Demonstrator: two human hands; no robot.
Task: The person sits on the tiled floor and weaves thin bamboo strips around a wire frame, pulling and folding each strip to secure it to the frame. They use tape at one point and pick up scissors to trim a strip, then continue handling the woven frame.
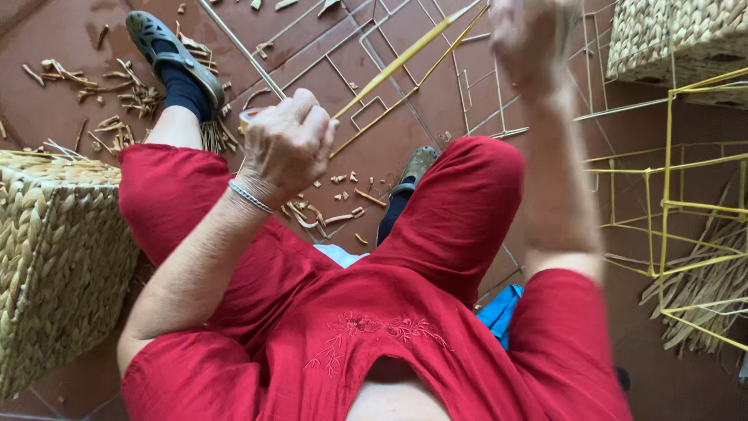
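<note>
A person in red clothes is sitting and looking down at their own lap and legs. The left hand (287,144) is curling into a fist and is gripping the low end of a long yellow strand (405,56). The strand is running up and to the right, away from the fist, toward the right hand (530,39). The right hand is lifted high near the top edge and is looking blurry, so I cannot tell if it is closing on the strand or not. The two hands are well apart from each other. A thin silver bracelet (249,196) is sitting on the left wrist. Under the hands, grey wire frames (366,47) are lying flat on the brown tile floor (47,39). Little dry bits of reed (117,93) are lying all over the floor near the left foot, which is wearing a dark sock and a green shoe (167,48). A woven basket (54,257) is standing just beside the left leg. Another woven basket (678,39) is sitting in the top right corner. A yellow wire frame (670,203) is standing on the right side, with a bundle of dry reeds (701,288) lying behind it.
</note>
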